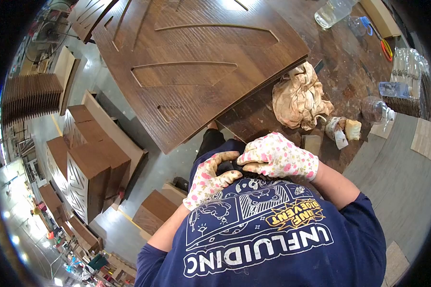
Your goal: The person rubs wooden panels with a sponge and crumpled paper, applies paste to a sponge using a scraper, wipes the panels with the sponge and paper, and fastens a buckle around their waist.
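Both hands wear white gloves with pink flowers and stained fingertips. My left hand [210,179] is in front of the lower part of the dark blue shirt [254,234], its fingers curled round something black. Close beside it on the right, my right hand [277,155] has its fingers bent toward the same dark thing, which is too hidden to name. Beyond the hands lies a brown wooden panel [191,105] with carved grooves. A crumpled, stained cloth [299,98] rests on the dark worktable [342,79], just past my right hand.
On the table are a clear bottle [333,14], scissors [386,49], a tape roll [336,131] and a tipped plastic bottle [376,110]. Stacked brown panels [93,167] stand on the floor at the left. Grey boards [392,167] lie at the right.
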Action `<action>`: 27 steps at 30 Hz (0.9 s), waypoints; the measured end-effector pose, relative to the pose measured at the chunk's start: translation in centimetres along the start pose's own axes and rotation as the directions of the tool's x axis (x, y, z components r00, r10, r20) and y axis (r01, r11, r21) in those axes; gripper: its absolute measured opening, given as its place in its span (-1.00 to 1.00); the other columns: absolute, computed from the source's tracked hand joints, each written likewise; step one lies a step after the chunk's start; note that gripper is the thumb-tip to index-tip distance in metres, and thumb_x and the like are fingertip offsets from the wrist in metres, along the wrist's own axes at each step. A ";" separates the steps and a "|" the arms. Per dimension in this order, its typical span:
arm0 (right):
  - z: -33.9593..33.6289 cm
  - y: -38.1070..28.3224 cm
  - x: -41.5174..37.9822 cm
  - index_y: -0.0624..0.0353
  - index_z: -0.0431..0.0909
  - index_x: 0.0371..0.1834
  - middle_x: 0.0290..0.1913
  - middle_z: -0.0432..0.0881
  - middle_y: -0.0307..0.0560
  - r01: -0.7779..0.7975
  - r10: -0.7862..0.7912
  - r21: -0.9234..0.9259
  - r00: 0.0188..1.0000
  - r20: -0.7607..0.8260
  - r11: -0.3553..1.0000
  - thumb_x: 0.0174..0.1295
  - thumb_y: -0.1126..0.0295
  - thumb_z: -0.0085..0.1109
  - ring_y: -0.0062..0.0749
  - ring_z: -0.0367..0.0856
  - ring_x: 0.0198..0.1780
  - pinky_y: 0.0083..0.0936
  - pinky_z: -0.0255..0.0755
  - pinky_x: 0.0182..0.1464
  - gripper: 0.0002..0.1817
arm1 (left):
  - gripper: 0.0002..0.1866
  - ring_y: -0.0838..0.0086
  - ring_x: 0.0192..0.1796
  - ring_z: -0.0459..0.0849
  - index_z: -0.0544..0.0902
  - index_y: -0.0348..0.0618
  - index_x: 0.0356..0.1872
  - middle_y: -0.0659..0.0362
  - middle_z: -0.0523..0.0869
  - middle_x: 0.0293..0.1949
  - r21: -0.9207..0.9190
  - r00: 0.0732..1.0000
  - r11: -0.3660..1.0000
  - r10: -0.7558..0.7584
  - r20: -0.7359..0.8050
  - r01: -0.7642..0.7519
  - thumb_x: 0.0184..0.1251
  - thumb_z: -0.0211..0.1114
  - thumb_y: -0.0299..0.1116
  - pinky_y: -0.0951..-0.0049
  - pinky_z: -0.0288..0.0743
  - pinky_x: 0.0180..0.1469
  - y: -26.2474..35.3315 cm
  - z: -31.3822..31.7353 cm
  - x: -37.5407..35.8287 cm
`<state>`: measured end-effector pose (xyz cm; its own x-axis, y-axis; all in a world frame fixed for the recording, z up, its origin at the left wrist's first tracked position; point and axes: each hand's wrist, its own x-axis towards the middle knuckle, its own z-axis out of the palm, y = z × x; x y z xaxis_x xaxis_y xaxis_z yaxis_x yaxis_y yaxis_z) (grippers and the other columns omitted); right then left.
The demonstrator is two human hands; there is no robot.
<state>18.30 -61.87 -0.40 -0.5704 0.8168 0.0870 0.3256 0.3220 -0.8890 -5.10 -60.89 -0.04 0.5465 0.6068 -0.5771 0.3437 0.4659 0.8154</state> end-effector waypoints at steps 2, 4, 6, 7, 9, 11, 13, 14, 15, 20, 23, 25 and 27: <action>0.3 0.1 0.0 0.13 0.67 -0.20 -0.34 0.66 -0.07 0.011 -0.010 -0.054 1.000 0.008 0.998 0.17 0.32 0.25 -0.15 0.66 -0.28 -0.31 0.53 -0.25 -0.81 | -0.43 0.45 0.16 0.58 0.54 -0.31 0.18 0.08 0.66 0.10 -0.060 1.000 0.998 -0.024 0.005 0.025 0.19 0.47 -0.26 0.42 0.39 0.25 -0.1 0.1 0.0; 0.3 0.3 -0.1 0.13 0.66 -0.21 -0.36 0.65 -0.08 0.013 -0.009 -0.090 0.999 0.038 0.996 0.17 0.32 0.24 -0.16 0.66 -0.28 -0.30 0.53 -0.27 -0.81 | -0.43 0.45 0.15 0.58 0.54 -0.31 0.18 0.09 0.66 0.10 -0.078 0.999 0.996 -0.033 0.009 0.034 0.19 0.47 -0.26 0.43 0.39 0.25 -0.1 0.1 0.1; 0.3 0.2 0.0 0.13 0.65 -0.21 -0.37 0.64 -0.09 0.006 0.003 -0.137 0.998 0.067 0.991 0.18 0.32 0.22 -0.16 0.66 -0.29 -0.30 0.53 -0.28 -0.82 | -0.43 0.45 0.15 0.58 0.54 -0.32 0.18 0.10 0.66 0.09 -0.051 1.000 0.998 -0.030 0.008 0.030 0.19 0.47 -0.25 0.45 0.39 0.25 0.1 0.1 0.2; 0.1 -0.1 0.2 0.12 0.65 -0.22 -0.38 0.63 -0.09 -0.001 0.015 -0.168 0.996 0.082 0.986 0.18 0.32 0.22 -0.17 0.66 -0.30 -0.30 0.53 -0.29 -0.82 | -0.44 0.45 0.14 0.58 0.54 -0.32 0.17 0.10 0.66 0.08 -0.052 0.999 0.998 -0.035 0.017 0.036 0.19 0.47 -0.26 0.45 0.39 0.24 0.2 0.1 0.2; -0.1 -0.8 0.7 0.12 0.65 -0.23 -0.38 0.64 -0.08 -0.037 0.077 -0.261 0.987 0.145 0.965 0.18 0.33 0.21 -0.17 0.66 -0.30 -0.31 0.53 -0.28 -0.83 | -0.45 0.45 0.13 0.58 0.55 -0.32 0.17 0.10 0.66 0.07 -0.057 0.998 0.997 -0.046 0.033 0.048 0.20 0.47 -0.27 0.45 0.39 0.24 0.4 0.1 0.3; -0.2 -1.5 1.2 0.13 0.64 -0.24 -0.36 0.65 -0.08 -0.081 0.181 -0.387 0.957 0.228 0.918 0.17 0.35 0.22 -0.16 0.66 -0.29 -0.32 0.53 -0.27 -0.85 | -0.45 0.47 0.12 0.59 0.55 -0.33 0.17 0.11 0.67 0.05 -0.117 0.996 0.990 -0.078 0.040 0.082 0.20 0.46 -0.27 0.45 0.40 0.23 1.0 0.3 0.2; 0.2 -0.2 0.5 0.14 0.62 -0.32 -0.36 0.63 -0.05 -0.116 0.127 -0.141 0.989 0.071 0.983 0.18 0.32 0.18 -0.13 0.66 -0.26 -0.30 0.53 -0.23 -0.86 | -0.46 0.48 0.10 0.59 0.55 -0.33 0.16 0.11 0.66 0.04 -0.146 0.993 0.983 -0.109 0.037 0.114 0.20 0.46 -0.29 0.44 0.41 0.22 1.3 0.3 0.1; 0.2 0.2 0.3 0.15 0.60 -0.36 -0.36 0.62 -0.04 -0.114 0.114 -0.012 0.993 -0.012 0.993 0.18 0.31 0.16 -0.12 0.66 -0.25 -0.28 0.52 -0.20 -0.85 | -0.47 0.48 0.09 0.59 0.55 -0.33 0.16 0.11 0.66 0.03 -0.144 0.992 0.981 -0.125 0.030 0.128 0.20 0.46 -0.30 0.44 0.41 0.22 1.3 0.3 0.1; -0.1 0.2 0.1 0.17 0.63 -0.27 -0.29 0.66 -0.02 -0.171 0.176 0.072 0.983 -0.061 0.983 0.20 0.32 0.15 -0.09 0.67 -0.20 -0.31 0.54 -0.13 -0.82 | -0.47 0.49 0.09 0.59 0.55 -0.32 0.16 0.11 0.66 0.02 -0.142 0.990 0.980 -0.141 0.023 0.142 0.20 0.46 -0.31 0.44 0.42 0.21 1.3 0.3 0.1; 0.1 0.6 -1.9 0.35 0.48 0.18 0.10 0.59 0.22 -0.386 0.347 0.419 0.922 0.169 0.822 0.12 0.04 0.30 -0.01 0.56 0.16 -0.28 0.39 0.23 -0.33 | -0.52 0.47 0.07 0.60 0.56 -0.32 0.13 0.10 0.65 0.03 -0.265 0.988 0.953 -0.152 -0.003 0.146 0.20 0.45 -0.37 0.46 0.42 0.22 1.3 0.5 0.0; 1.6 0.6 -2.6 0.34 0.50 0.16 0.10 0.59 0.21 -0.414 0.392 0.322 0.910 0.133 0.852 0.13 0.10 0.31 -0.06 0.57 0.16 -0.31 0.38 0.24 -0.37 | -0.53 0.46 0.07 0.60 0.57 -0.32 0.11 0.09 0.65 0.03 -0.254 0.992 0.960 -0.122 -0.003 0.118 0.20 0.44 -0.38 0.45 0.43 0.21 1.2 0.6 -0.1; 1.5 0.4 -2.7 0.34 0.53 0.12 0.07 0.62 0.17 -0.429 0.428 0.450 0.897 0.109 0.783 0.12 0.16 0.33 -0.12 0.58 0.14 -0.35 0.38 0.23 -0.42 | -0.54 0.47 0.07 0.60 0.57 -0.32 0.11 0.10 0.65 0.03 -0.229 0.995 0.969 -0.096 0.002 0.094 0.20 0.43 -0.38 0.45 0.44 0.20 1.3 0.5 -0.1; 1.4 -0.5 -2.6 0.36 0.56 0.06 0.03 0.66 0.08 -0.436 0.495 0.628 0.864 0.093 0.644 0.09 0.29 0.38 -0.28 0.60 0.12 -0.41 0.39 0.21 -0.50 | -0.55 0.47 0.07 0.60 0.57 -0.32 0.11 0.11 0.66 0.03 -0.200 0.996 0.976 -0.087 0.016 0.088 0.21 0.42 -0.37 0.44 0.46 0.18 1.3 0.5 -0.3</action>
<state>18.58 -64.85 -0.78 -0.4018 0.8205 -0.4066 -0.0153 -0.4500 -0.8929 -4.46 -60.76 1.17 0.5267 0.5540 -0.6447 0.2307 0.6368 0.7357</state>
